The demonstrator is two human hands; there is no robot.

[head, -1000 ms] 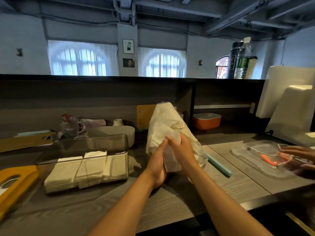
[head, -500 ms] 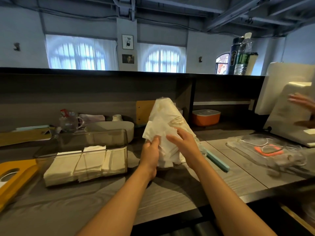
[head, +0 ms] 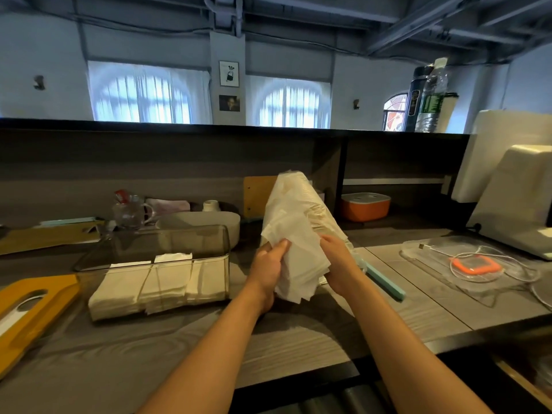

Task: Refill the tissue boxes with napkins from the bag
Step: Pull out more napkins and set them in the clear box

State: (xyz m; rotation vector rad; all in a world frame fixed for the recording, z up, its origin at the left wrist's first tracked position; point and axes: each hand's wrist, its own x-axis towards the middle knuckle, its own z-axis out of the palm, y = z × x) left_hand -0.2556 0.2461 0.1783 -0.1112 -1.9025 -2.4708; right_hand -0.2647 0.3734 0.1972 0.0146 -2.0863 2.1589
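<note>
A: What do the hands have hold of?

B: Both grip a stack of napkins (head: 294, 258) at the mouth of the bag (head: 294, 198). The left hand (head: 267, 271) has its thumb curled over the top sheet and its fingers under the stack. The right hand (head: 339, 264) clasps the other side, thumb on top, fingers hidden behind the paper.

A: And the bag itself?

B: Thin clear plastic, standing tilted at the middle of the grey wood-grain bench (head: 179, 348), its closed end up against the back wall. There is faint print on the plastic, too blurred to read.

A: Where is the tissue box?

B: The clear tissue box (head: 167, 249) sits left of the bag, open on top, with three rows of folded napkins lying low inside. A yellow lid (head: 33, 306) with an oval slot lies further left, near the bench edge.

A: Any labels I could read?

B: A water bottle (head: 431, 100) with a green label stands on the high ledge at the right beside a dark flask (head: 415, 97); neither label is legible. The two small pictures (head: 229, 86) on the pillar show no readable words.

A: Anything else nearby?

B: An orange tub (head: 366, 206) with a white lid on the shelf, and a clear tray (head: 472, 270) holding a white cable to the right.
</note>
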